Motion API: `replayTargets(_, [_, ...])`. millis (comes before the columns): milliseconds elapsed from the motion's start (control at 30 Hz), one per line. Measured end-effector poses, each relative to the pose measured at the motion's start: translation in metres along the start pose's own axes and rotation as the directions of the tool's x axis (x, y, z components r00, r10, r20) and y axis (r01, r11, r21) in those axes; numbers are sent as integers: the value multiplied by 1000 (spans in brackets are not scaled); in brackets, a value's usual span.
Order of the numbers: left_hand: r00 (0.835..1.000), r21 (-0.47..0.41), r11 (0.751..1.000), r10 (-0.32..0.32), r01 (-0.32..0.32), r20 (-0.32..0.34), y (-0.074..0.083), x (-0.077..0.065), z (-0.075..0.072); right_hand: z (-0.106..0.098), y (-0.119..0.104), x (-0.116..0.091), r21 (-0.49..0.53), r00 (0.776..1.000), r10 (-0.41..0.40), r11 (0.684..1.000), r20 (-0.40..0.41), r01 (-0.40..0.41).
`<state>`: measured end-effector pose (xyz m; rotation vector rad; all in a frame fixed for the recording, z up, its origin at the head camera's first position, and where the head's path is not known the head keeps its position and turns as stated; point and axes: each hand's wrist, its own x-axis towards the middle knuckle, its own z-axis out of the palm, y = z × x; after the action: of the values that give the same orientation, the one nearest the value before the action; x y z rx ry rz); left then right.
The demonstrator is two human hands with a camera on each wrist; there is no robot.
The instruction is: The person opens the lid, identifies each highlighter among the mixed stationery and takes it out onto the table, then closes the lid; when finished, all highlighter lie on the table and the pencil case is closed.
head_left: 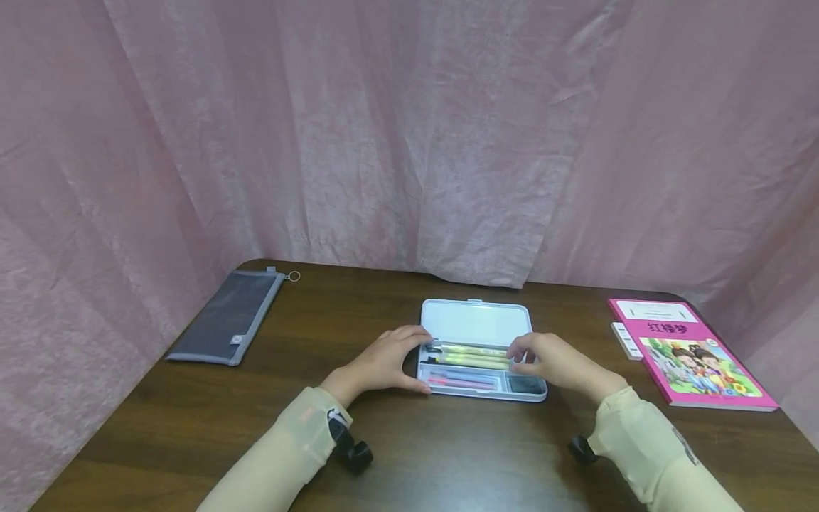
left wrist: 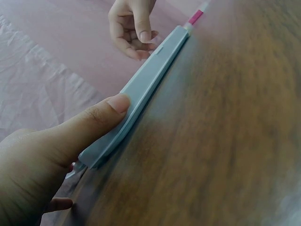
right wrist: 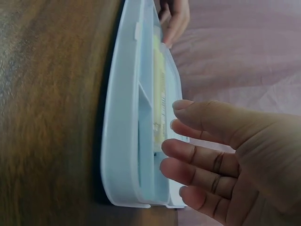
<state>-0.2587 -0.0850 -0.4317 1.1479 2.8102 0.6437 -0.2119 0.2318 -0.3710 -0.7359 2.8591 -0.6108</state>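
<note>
A pale blue pencil case (head_left: 475, 321) lies with its lid folded back on the table. My left hand (head_left: 387, 357) grips its left end, the thumb on the front wall and the fingers at the back; in the left wrist view that thumb (left wrist: 101, 115) presses the outer wall. Yellow pens (head_left: 473, 355) lie in the rear compartment, and slim pink and bluish sticks (head_left: 462, 382) in the front one. A dark block (head_left: 526, 385) fills the small right compartment. Over the case's right end is my right hand (head_left: 555, 361), fingers loosely bent with nothing between them, close beside the yellow pens (right wrist: 160, 94).
A grey zip pouch (head_left: 224, 316) with a ring pull lies at the far left. At the right are a pink book (head_left: 694, 355) with a cartoon cover and a small white block (head_left: 626, 340) at its left edge. A pink curtain (head_left: 409, 142) hangs behind the brown table (head_left: 448, 455).
</note>
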Motion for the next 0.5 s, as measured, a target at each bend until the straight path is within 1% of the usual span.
replayTargets(367, [1000,-1,1000,7,-7,-1,1,0,-1,14,1,8,-26,999,-39,999,-20,38])
replayTargets(500, [1000,1,1000,6,-6,-2,0,0,0,17,0,10,-29,999,-38,999,-25,37])
